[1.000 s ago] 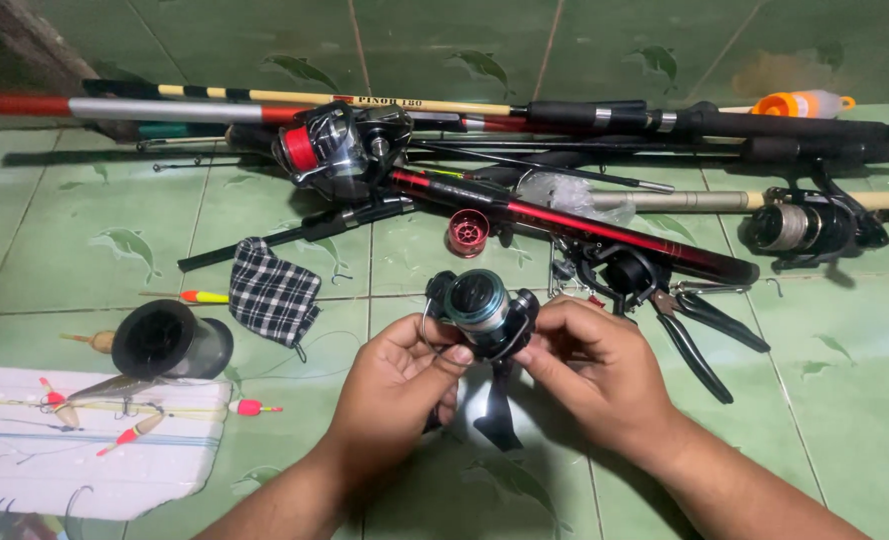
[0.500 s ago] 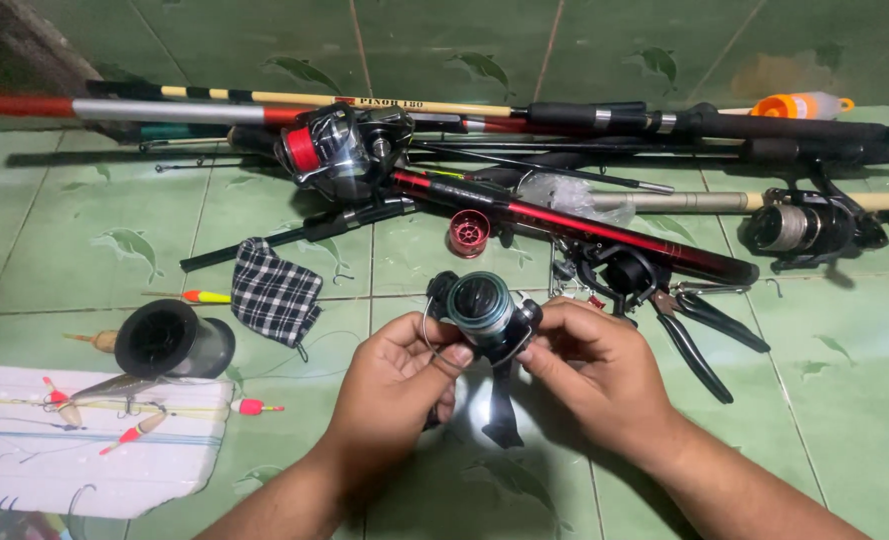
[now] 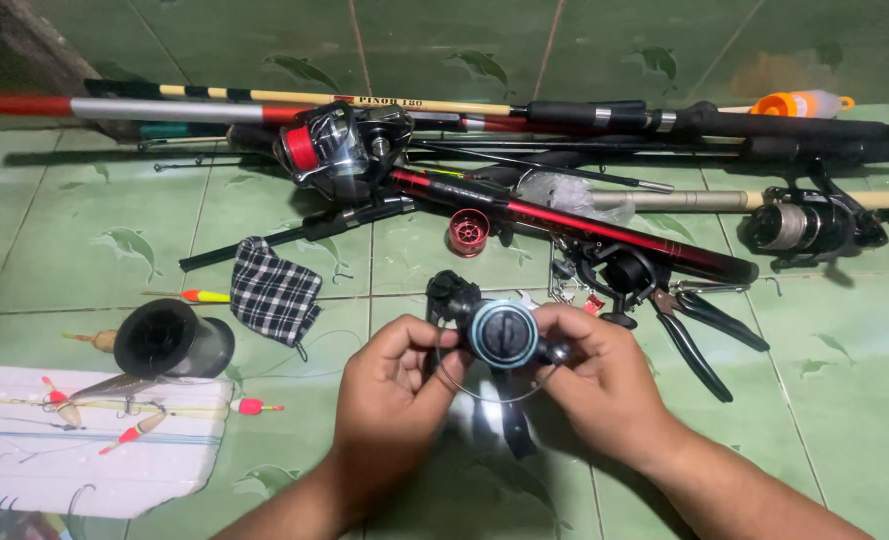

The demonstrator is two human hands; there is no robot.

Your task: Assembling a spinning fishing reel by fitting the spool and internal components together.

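- Both hands, left hand (image 3: 390, 385) and right hand (image 3: 605, 385), grip a black spinning reel (image 3: 500, 335) between them above the green tiled floor (image 3: 835, 400).
- Pliers (image 3: 700, 330) lie just right of the right hand; checked cloth (image 3: 273, 292) up-left of the left hand.

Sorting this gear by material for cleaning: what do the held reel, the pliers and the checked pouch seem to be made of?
The reel, held by both hands, looks like black plastic or coated metal, going by the glossy highlights on its round cap. The pliers have dark, matte grips, probably rubber or plastic; jaws apparently metal. The pouch is woven cloth: black-and-white checks, soft folds.
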